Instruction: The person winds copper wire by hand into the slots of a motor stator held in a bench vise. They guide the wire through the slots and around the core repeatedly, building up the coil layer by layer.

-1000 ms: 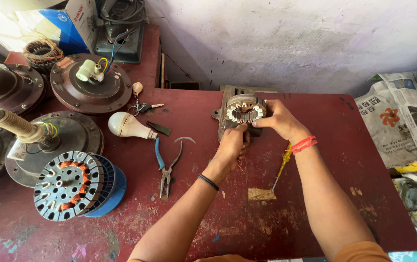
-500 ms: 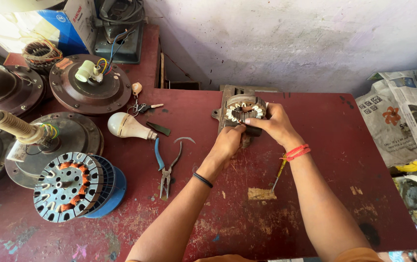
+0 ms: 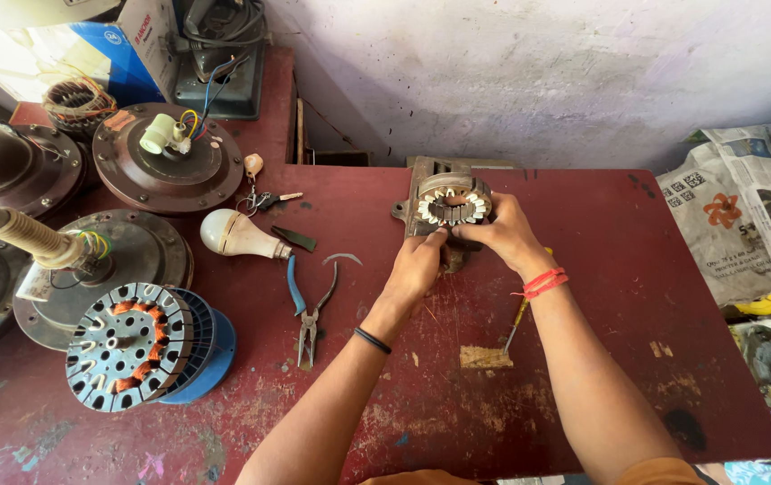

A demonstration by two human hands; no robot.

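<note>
A small ring-shaped motor stator (image 3: pixel 453 207) with white slot liners sits on a brown metal block at the far side of the red table (image 3: pixel 583 377). My left hand (image 3: pixel 421 265), with a black band at the wrist, touches its near rim with the fingertips. My right hand (image 3: pixel 502 235), with a red thread at the wrist, grips the stator's right and front edge. A screwdriver (image 3: pixel 518 325) lies on the table under my right forearm.
Blue-handled pliers (image 3: pixel 307 301) and a white bulb (image 3: pixel 237 235) lie left of my hands. A wound stator on a blue spool (image 3: pixel 138 346) and several brown fan motor housings (image 3: pixel 170 162) fill the left. Newspaper (image 3: pixel 735 211) lies at the right. A wall stands behind.
Both hands stay on the stator with small shifts of the fingers; my right wrist has drawn slightly nearer and my left fingertips have moved up to the rim.
</note>
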